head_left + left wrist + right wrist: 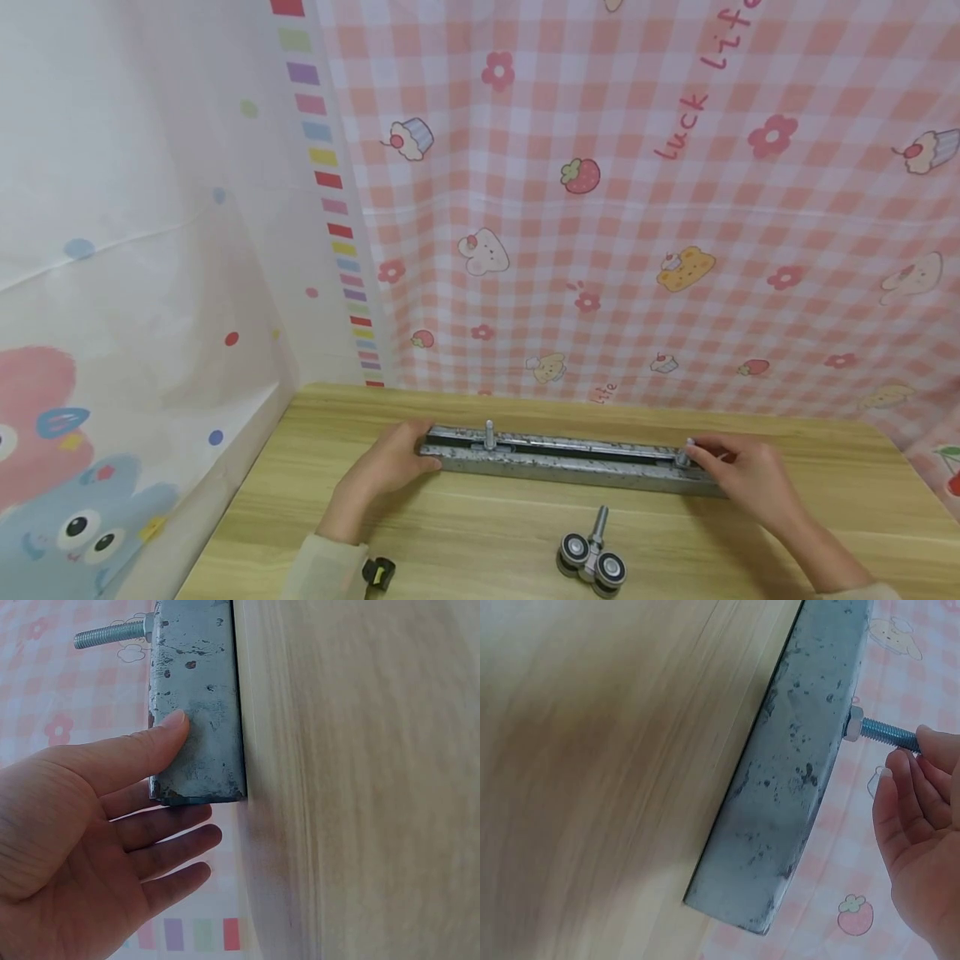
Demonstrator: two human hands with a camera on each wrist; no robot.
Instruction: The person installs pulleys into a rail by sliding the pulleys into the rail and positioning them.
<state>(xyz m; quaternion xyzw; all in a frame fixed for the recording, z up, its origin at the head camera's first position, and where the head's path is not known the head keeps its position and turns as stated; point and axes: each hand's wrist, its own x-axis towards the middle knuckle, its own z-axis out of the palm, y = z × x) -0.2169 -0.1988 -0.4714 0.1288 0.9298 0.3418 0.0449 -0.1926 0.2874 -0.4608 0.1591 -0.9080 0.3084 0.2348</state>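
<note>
A grey metal rail [570, 469] with dark specks and a slot along its top lies across the wooden table. The left hand [395, 460] grips its left end; in the left wrist view that hand's [97, 832] thumb presses the rail's side [199, 697]. One threaded bolt [490, 435] stands upright from the slot near that end. Toward the right end, the right hand [750, 475] pinches the tip of a second bolt; the right wrist view shows this bolt [889, 733] with its nut [853, 724] against the rail [787, 765]. Whatever sits inside the rail is mostly hidden.
A roller piece with wheels and a bolt [592, 557] lies on the table [465, 533] in front of the rail. A small black object [378, 573] is beside the left sleeve. A pink checked cloth [637, 208] hangs behind, a white printed one [150, 208] at left.
</note>
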